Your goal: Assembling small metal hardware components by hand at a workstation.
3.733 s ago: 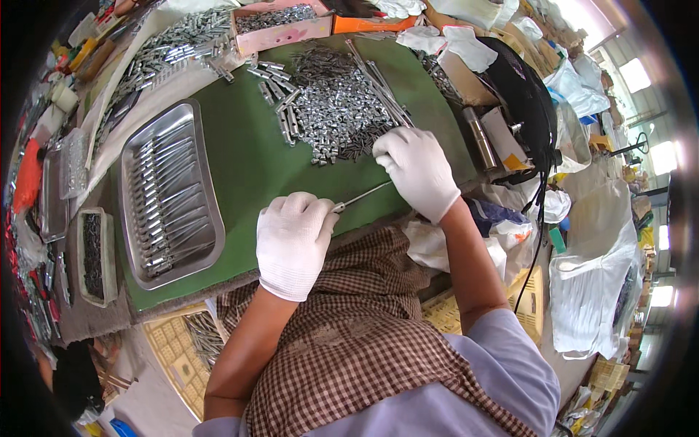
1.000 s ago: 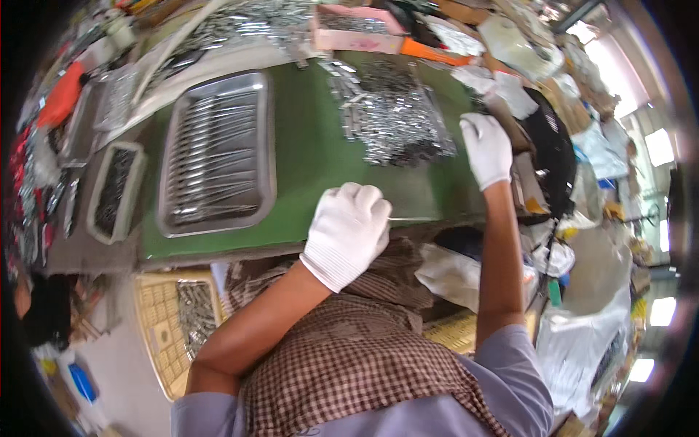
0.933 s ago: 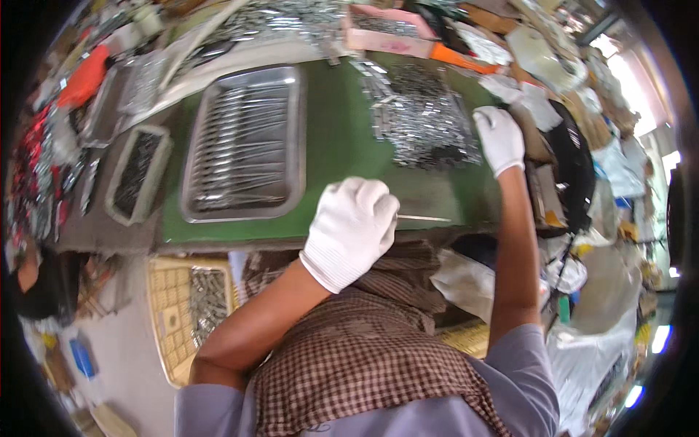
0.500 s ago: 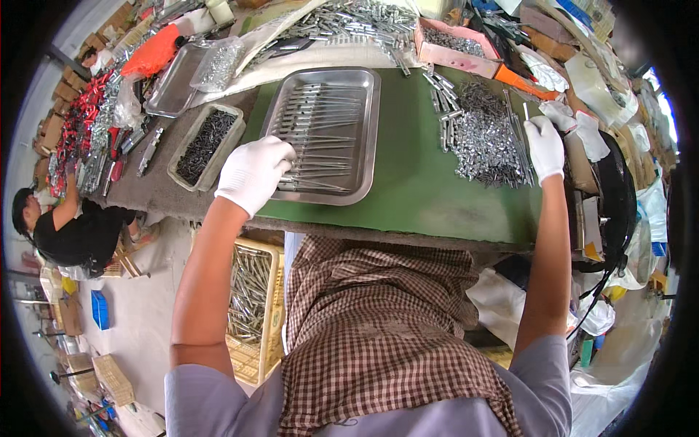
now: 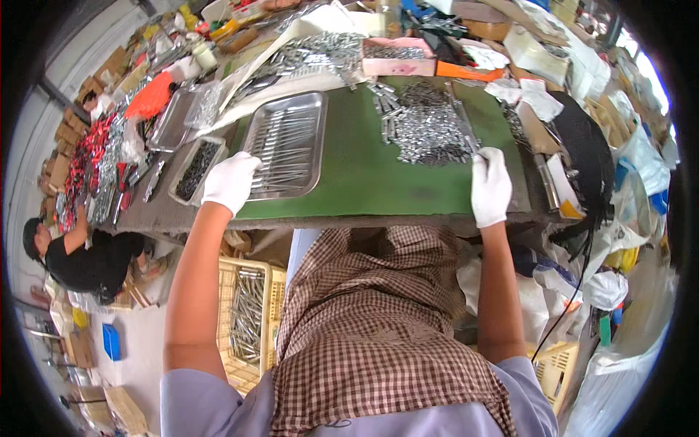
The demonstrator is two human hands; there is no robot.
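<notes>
At the far left a person in a black top [image 5: 87,258] sits low beside a grey table [image 5: 145,215] crowded with red-handled tools [image 5: 87,156] and two small trays, one holding dark parts [image 5: 195,169].

The left hand [image 5: 229,182], in a white knit glove, comes up on a bare, nearly straight forearm and rests at the lower left corner of the steel tray [image 5: 285,146]. Its fingers curl loosely over the tray's rim; whether they pinch anything cannot be told. The tray is rectangular, shiny, with rounded corners, and holds thin metal rods lying in rough rows. It sits on the left part of the green mat [image 5: 364,171], a flat, dull surface.

Below the mat's edge a yellow plastic crate [image 5: 247,320] holds more metal pieces, and a brown checked cloth [image 5: 371,320] covers the person's lap.

Further right, a loose heap of short silvery metal pins [image 5: 426,127] lies on the mat, well apart from the tray. The right hand [image 5: 490,186], also gloved in white, reaches up on a straight forearm to the heap's near right edge, fingers extended together and touching the outermost pins; a grip cannot be made out.
</notes>
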